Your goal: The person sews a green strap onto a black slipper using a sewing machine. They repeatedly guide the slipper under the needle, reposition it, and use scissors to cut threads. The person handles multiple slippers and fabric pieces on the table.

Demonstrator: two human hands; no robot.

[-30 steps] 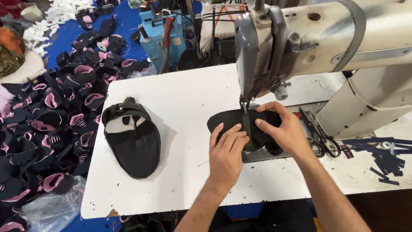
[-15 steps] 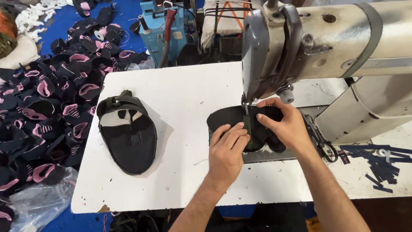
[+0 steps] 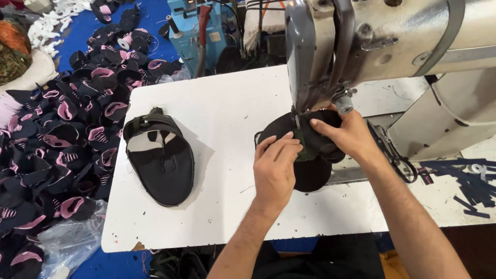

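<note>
A black fabric shoe-upper piece (image 3: 310, 173) lies under the needle of a large cream sewing machine (image 3: 392, 36). My left hand (image 3: 276, 168) presses flat on its near left part, fingers pointing toward the needle. My right hand (image 3: 346, 134) pinches the piece and a dark green strap (image 3: 309, 147) right beside the presser foot. A small stack of finished black uppers (image 3: 163, 160) rests on the white table (image 3: 227, 108) to the left of my hands.
A big heap of black and pink fabric pieces (image 3: 67, 139) covers the blue floor at the left. Scissors (image 3: 395, 157) lie by the machine base. Dark blue strap offcuts (image 3: 470, 181) lie at the right. A blue machine (image 3: 201, 31) stands behind the table.
The view has moved closer and shifted right. Both hands stay on the black piece at the needle, with the right hand's fingers drawn a little nearer the presser foot.
</note>
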